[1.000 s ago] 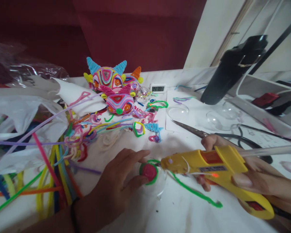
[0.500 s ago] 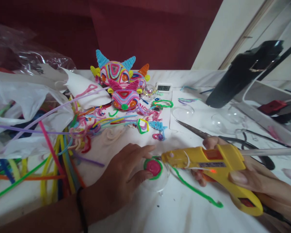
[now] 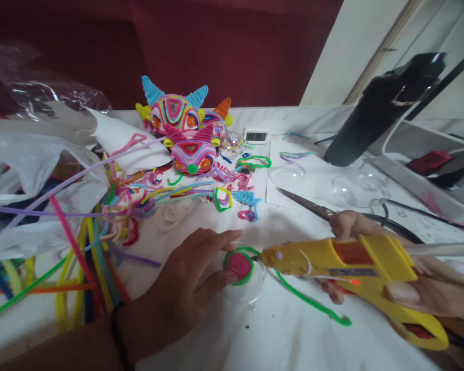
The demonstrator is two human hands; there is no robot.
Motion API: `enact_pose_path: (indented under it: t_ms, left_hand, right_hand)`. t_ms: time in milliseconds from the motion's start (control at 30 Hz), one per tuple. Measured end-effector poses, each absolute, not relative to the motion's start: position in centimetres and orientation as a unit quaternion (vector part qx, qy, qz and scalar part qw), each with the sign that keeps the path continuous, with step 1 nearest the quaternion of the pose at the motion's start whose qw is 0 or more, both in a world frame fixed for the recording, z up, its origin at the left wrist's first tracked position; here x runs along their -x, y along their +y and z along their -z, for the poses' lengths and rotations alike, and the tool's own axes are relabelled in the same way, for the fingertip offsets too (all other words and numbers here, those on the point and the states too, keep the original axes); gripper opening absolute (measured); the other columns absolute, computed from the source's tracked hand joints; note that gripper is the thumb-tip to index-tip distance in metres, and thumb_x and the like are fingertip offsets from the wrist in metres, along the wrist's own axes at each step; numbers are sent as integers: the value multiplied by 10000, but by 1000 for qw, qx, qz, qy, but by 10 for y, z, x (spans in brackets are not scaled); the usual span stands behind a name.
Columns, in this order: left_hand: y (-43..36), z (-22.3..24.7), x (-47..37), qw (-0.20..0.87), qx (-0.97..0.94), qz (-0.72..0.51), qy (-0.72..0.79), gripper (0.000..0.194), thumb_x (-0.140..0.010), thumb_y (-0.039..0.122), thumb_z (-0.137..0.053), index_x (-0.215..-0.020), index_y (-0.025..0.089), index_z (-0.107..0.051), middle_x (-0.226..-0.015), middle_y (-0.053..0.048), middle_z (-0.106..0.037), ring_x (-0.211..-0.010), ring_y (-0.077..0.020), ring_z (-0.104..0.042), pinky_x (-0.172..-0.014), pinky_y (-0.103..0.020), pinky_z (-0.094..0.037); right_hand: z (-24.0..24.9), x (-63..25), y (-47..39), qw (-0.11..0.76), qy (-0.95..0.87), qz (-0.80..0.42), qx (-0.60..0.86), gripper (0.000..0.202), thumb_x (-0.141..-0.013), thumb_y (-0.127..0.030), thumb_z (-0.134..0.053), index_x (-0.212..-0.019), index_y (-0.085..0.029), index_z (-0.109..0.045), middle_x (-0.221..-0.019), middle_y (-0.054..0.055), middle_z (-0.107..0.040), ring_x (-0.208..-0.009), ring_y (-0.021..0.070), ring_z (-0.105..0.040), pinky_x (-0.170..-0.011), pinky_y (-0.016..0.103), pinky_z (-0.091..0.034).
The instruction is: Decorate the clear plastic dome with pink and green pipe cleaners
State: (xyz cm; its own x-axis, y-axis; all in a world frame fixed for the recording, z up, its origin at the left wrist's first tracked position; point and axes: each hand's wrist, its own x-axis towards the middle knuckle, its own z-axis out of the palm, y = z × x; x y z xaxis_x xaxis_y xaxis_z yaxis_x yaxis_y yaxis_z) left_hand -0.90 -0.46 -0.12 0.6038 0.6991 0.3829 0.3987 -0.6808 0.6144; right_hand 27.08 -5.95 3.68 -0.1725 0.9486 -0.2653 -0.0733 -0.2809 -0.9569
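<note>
My left hand [image 3: 193, 281] steadies a clear plastic dome [image 3: 251, 291] low on the table, its thumb against a pink pipe-cleaner coil [image 3: 238, 266] on top. A green pipe cleaner [image 3: 313, 300] rings that coil, and its loose end trails off to the right. In my right hand [image 3: 421, 293] is a yellow hot glue gun [image 3: 325, 257], a red light glowing on its side. The nozzle points left, close to the coil's right edge; contact cannot be made out. Scissors [image 3: 305, 202] lie just behind the gun, their handles partly hidden by my right hand.
Several horned pipe-cleaner heads [image 3: 193, 154] stand at the back, near a small digital clock [image 3: 256, 136]. Loose pipe cleaners [image 3: 81, 257] and plastic bags [image 3: 42, 170] crowd the left. A black bottle [image 3: 382, 111], clear domes [image 3: 342, 190] and a grey tray [image 3: 448, 190] occupy the right.
The glue gun has shifted right and slightly down, its nozzle a little farther from the coil. My left hand stays on the dome. The whole view has shifted slightly.
</note>
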Motion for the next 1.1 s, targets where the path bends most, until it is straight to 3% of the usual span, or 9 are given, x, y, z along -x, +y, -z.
enact_pose_path:
  t_ms: [200, 500, 633, 700, 833, 967, 1100]
  left_hand:
    - [-4, 3, 9, 238, -865, -303, 322, 451, -918, 229, -560, -1342, 277, -415, -1081, -18, -620, -1015, -170, -564, -904, -302, -451]
    - [-4, 2, 10, 237, -870, -296, 315, 442, -927, 232, -551, -1342, 269, -405, -1101, -6, -604, -1033, -157, -542, -925, -285, -422]
    - [-5, 4, 11, 225, -875, -302, 303, 427, -934, 247, -538, -1339, 253, -405, -1105, -6, -603, -1032, -159, -533, -926, -287, -411]
    - [-4, 5, 11, 221, -878, -302, 299, 421, -940, 256, -528, -1341, 248, -401, -1109, -11, -601, -1037, -164, -529, -932, -296, -406]
    - [-4, 6, 11, 203, -883, -304, 296, 401, -947, 272, -511, -1333, 237, -406, -1127, -30, -592, -1053, -177, -521, -944, -315, -400]
    - [-4, 6, 11, 187, -886, -308, 292, 389, -953, 276, -492, -1329, 228, -404, -1071, -36, -600, -1019, -184, -533, -923, -329, -412]
    - [-5, 7, 10, 169, -891, -310, 285, 345, -960, 279, -476, -1297, 223, -428, -1077, -44, -601, -1013, -190, -537, -903, -328, -424]
  right_hand:
    - [-39, -269, -62, 423, -387, -660, 485, 553, -510, -466, -843, -922, -378, -485, -723, -5, -637, -673, 255, -629, -612, 353, -483]
    - [-25, -282, -58, 399, -498, -644, 421, 507, -618, -553, -771, -950, -345, -450, -742, 2, -630, -654, 230, -595, -569, 337, -498]
    - [-23, -284, -58, 446, -587, -523, 428, 445, -695, -553, -728, -968, -325, -462, -798, 1, -636, -626, 192, -627, -504, 261, -498]
    - [-23, -284, -60, 430, -650, -427, 459, 381, -768, -510, -675, -1025, -324, -464, -857, 19, -634, -718, 208, -653, -561, 267, -535]
    - [-23, -289, -62, 320, -773, -218, 502, 378, -811, -320, -619, -1146, -312, -444, -1056, 63, -593, -1005, 261, -617, -748, 319, -558]
    - [-26, -293, -53, 219, -844, -93, 480, 343, -798, -228, -579, -1123, -280, -481, -1025, 86, -606, -912, 272, -618, -713, 373, -535]
    - [-30, -292, -42, 138, -881, -47, 450, 225, -819, -197, -586, -1035, -240, -542, -939, 82, -625, -860, 263, -607, -777, 442, -492]
